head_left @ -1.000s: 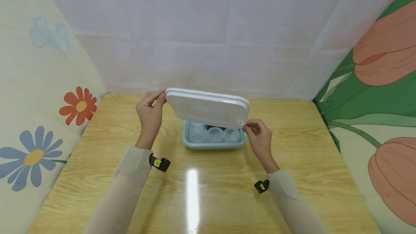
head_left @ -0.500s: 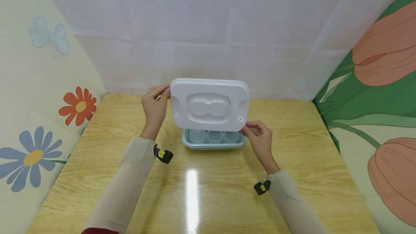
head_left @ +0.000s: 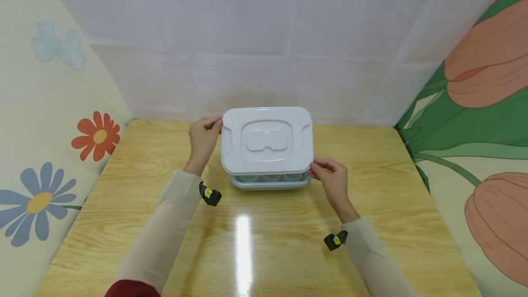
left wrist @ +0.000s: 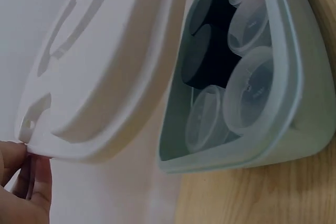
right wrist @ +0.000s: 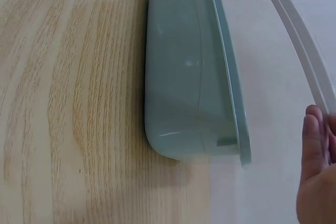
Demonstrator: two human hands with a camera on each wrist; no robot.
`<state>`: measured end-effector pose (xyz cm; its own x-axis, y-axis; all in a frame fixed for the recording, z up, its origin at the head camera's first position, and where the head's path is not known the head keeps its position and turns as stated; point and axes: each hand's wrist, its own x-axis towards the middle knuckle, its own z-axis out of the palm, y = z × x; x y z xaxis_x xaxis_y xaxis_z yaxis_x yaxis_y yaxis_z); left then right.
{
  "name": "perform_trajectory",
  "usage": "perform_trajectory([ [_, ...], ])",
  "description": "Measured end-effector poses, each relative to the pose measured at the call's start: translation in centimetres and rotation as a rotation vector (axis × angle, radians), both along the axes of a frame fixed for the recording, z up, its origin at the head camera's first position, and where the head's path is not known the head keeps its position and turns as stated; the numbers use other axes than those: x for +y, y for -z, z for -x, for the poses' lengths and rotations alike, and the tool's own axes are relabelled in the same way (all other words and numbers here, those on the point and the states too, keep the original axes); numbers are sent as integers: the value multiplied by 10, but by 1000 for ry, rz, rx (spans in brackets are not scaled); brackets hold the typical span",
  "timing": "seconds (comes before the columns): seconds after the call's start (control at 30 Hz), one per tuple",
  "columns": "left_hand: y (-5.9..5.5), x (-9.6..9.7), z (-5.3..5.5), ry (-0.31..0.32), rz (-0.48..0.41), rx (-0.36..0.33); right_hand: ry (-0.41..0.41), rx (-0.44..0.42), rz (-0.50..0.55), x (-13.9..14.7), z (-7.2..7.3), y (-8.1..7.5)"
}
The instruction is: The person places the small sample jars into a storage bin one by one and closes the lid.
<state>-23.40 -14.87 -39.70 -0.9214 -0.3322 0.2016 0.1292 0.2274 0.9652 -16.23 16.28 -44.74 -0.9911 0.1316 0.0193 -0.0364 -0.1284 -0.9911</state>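
Observation:
A white plastic lid (head_left: 268,162), with a raised oval on top, is held over a pale green rectangular box (head_left: 270,186). My left hand (head_left: 203,142) pinches the lid's left edge near the back corner. At the front right corner, my right hand (head_left: 333,181) pinches the same lid between thumb and fingers. Both wrist views show a gap between lid and box rim. Inside the box, the left wrist view reveals several clear round plastic cups (left wrist: 251,93) and two black cylinders (left wrist: 210,59). From the head view, the lid covers most of these contents.
The box stands on a wood-grain table (head_left: 280,242) towards its back. Behind it hangs a white cloth (head_left: 247,35). Flower-printed panels rise on the left (head_left: 33,104) and right (head_left: 495,136). A black strapped camera (head_left: 211,194) sits at the left wrist.
The lid has tipped from steeply tilted, underside partly showing, to nearly level with its top facing up, and now covers more of the box. The left hand has shifted right.

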Motion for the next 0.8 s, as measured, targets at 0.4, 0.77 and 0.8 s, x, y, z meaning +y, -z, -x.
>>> perform_trajectory([
  [0.4, 32, -4, 7, 121, 90, -245, -2, -227, 52, 2, -2, 3],
  [0.77, 50, 1, 6, 150, 156, -354, -2, -371, 9, 6, -1, 9],
  [0.8, 51, 1, 6, 150, 151, -365, 1, -380, 4, 7, -1, 10],
])
